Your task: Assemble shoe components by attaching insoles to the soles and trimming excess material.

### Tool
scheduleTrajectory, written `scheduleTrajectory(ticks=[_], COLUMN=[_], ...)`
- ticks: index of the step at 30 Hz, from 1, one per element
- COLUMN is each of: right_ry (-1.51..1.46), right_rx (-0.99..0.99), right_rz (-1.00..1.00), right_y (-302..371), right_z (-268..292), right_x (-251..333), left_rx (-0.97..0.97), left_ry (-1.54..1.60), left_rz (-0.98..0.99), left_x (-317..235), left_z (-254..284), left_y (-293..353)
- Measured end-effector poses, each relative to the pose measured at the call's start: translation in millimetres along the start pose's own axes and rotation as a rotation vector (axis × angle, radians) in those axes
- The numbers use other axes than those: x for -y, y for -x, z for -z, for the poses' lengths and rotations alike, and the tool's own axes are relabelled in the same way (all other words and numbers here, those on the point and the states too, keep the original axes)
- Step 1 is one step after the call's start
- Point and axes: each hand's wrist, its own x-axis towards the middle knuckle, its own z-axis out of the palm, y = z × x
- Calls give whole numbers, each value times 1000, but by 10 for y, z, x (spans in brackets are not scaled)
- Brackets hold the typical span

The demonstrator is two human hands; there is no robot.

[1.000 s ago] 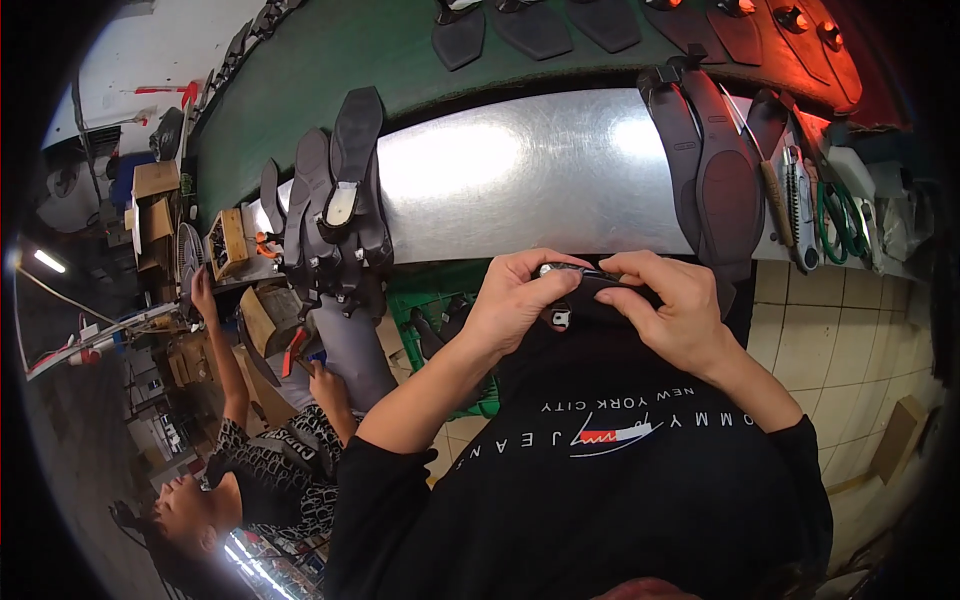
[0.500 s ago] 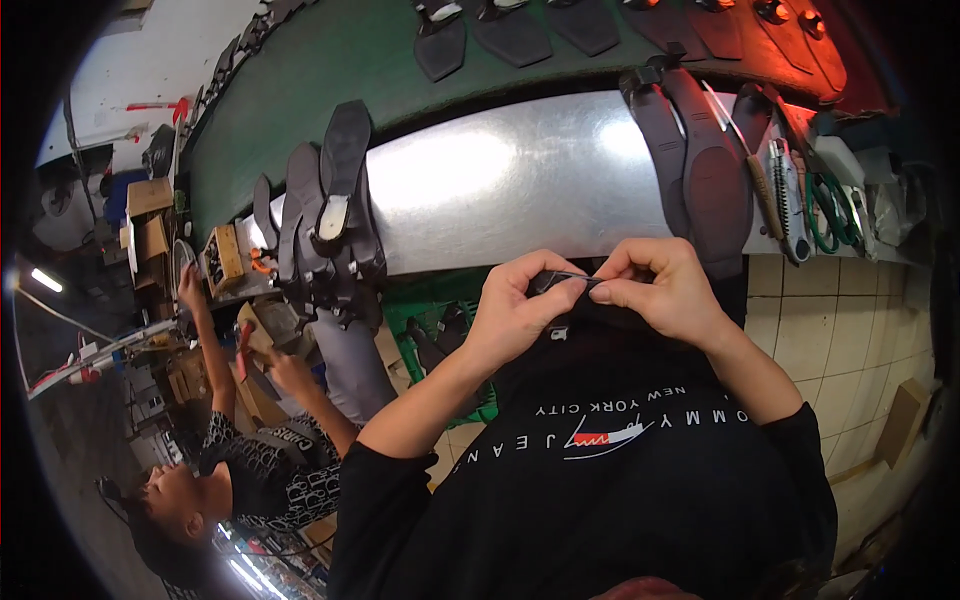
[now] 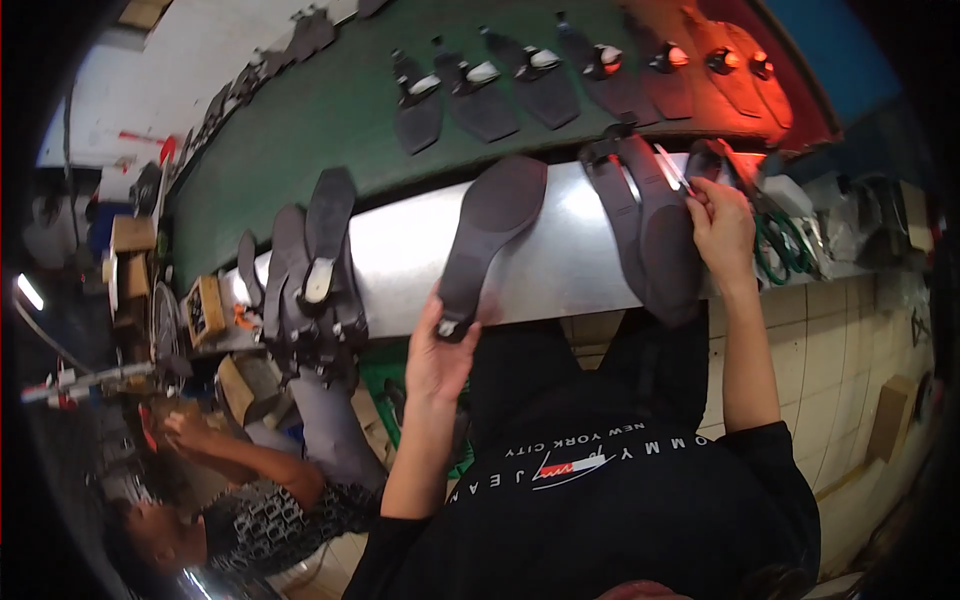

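My left hand (image 3: pixel 437 365) is closed round the narrow heel end of a dark shoe sole (image 3: pixel 490 230), whose broad end points up over the metal strip. A small pale patch shows at the held end. To the right, my right hand (image 3: pixel 722 225) pinches a tool with a thin pale shaft (image 3: pixel 672 168); its handle is hidden by the fingers. Just left of that hand, dark soles (image 3: pixel 665 230) lie across the metal strip. Green-handled scissors (image 3: pixel 785 245) are close to its other side.
Beyond the metal ledge (image 3: pixel 400 270) runs a green belt (image 3: pixel 300 120) carrying a row of dark soles with straps (image 3: pixel 490 110). A pile of soles (image 3: pixel 290 265) lies at left. A co-worker (image 3: pixel 240 480) sits at lower left beside a green crate (image 3: pixel 385 385).
My hands have come apart from in front of my chest. The left now holds a sole over the ledge; the right has reached right and taken hold of the thin-shafted tool.
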Motion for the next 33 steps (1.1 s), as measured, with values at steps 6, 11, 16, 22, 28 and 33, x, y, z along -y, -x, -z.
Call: scheduleTrajectory(ticks=[6,11,16,22,28,33], right_ry=[-165,-898,-1202,-1057,-1270,-1599], right_rx=[-163,638,892,604,639,1004], right_rz=[27,-179,-338,-27,-197,-742], right_y=[63,627,991,1061,976,853], right_z=[-61,160,-58,-219,-206,-71], right_x=[-45,1040,1399,1331,1270,1241], left_rx=[20,-69,-31,-11,41,35], left_ry=[237,359,357,390,402,-59], left_rz=[161,259,341,398,390,-182], left_x=[196,237,377,399,429,422], left_z=[-51,-185,-436,-493,-572,-563], left_y=[-105,-51,6,53,90,70])
